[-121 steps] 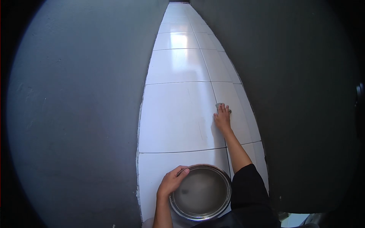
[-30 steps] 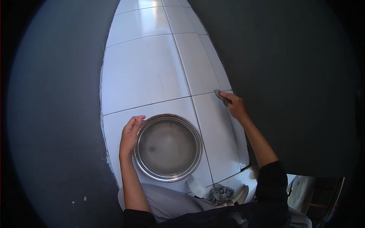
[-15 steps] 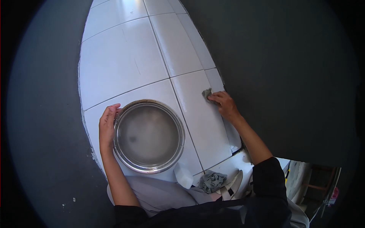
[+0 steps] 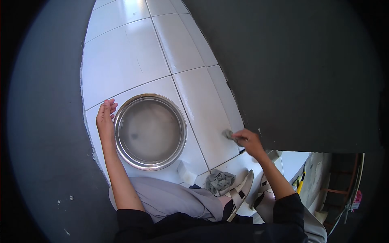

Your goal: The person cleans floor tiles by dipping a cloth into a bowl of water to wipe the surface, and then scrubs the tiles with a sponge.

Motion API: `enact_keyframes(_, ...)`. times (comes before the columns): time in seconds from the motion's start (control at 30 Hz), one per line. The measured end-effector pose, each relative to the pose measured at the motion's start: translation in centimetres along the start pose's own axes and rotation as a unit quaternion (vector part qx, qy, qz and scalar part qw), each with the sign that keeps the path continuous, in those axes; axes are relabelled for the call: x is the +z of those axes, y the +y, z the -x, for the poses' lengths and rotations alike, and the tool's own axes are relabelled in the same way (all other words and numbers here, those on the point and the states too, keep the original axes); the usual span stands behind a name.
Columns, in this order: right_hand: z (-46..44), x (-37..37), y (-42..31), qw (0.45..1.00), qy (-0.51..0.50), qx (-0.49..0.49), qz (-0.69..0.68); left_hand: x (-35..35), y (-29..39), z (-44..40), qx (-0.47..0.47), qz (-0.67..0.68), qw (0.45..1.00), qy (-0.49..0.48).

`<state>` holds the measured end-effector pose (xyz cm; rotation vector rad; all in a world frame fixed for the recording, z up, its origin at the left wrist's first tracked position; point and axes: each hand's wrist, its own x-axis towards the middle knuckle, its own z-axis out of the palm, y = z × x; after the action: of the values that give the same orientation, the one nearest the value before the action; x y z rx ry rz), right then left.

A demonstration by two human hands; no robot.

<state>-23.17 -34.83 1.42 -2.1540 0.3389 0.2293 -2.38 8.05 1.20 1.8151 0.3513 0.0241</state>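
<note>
My right hand [image 4: 250,143] is closed on a small grey cloth [image 4: 228,135], pressed against the white tiles [image 4: 202,101] near their right edge. My left hand [image 4: 106,115] is beside the upper left rim of a round metal basin [image 4: 150,165]. Its fingers are loosely bent with nothing in them; whether they touch the rim I cannot tell. Cloudy water [image 4: 156,129] fills part of the basin, with a small dark spot showing in it.
A white block [image 4: 187,173], perhaps a sponge, lies between the basin and my knee. Near my sandal [image 4: 243,188] is a crumpled grey cloth [image 4: 220,181]. Dark walls [image 4: 300,73] flank the tiles. At lower right, a yellow-handled tool [image 4: 300,183] and a reddish frame [image 4: 342,190] show.
My right hand has drawn the cloth back along the tiles toward me. My left hand has loosened from the basin's rim. The whole view has shifted slightly.
</note>
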Motion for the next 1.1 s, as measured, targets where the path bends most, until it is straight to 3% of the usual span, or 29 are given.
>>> enact_keyframes(0.07, -4.4, -0.1, -3.1, 0.997, 0.045, -0.006, -0.067, -0.1, 0.0, 0.0, 0.003, 0.003, 1.000, 0.003)
enact_keyframes(0.13, -9.7, 1.1, -6.2, 0.996, 0.028, -0.032, -0.075, 0.1, 0.0, -0.1, 0.002, 0.002, 1.000, 0.004)
enact_keyframes(0.37, -23.8, 9.9, -10.4, 0.967, 0.072, -0.227, 0.095, 0.1, 0.1, -0.6, -0.013, -0.011, 1.000, 0.019)
enact_keyframes(0.5, -22.1, 11.2, -8.9, 0.943, 0.051, -0.291, 0.152, 0.1, 0.4, -0.6, -0.013, -0.007, 1.000, 0.022)
enact_keyframes(0.7, -11.0, 9.7, -4.6, 0.936, -0.023, -0.326, 0.134, 0.6, 0.3, -0.6, -0.014, -0.011, 1.000, 0.017)
enact_keyframes(0.97, 1.5, 8.2, -1.4, 0.951, -0.084, -0.262, 0.137, -0.2, 0.3, -0.4, 0.000, 0.016, 1.000, 0.015)
enact_keyframes(1.07, 3.9, 7.4, -1.1, 0.975, -0.103, -0.174, 0.095, -0.5, 0.1, -0.4, -0.013, 0.050, 0.999, 0.018)
enact_keyframes(1.1, 4.0, 7.2, -1.4, 0.994, -0.081, -0.074, -0.013, -0.6, 0.3, -0.3, -0.010, 0.058, 0.998, 0.022)
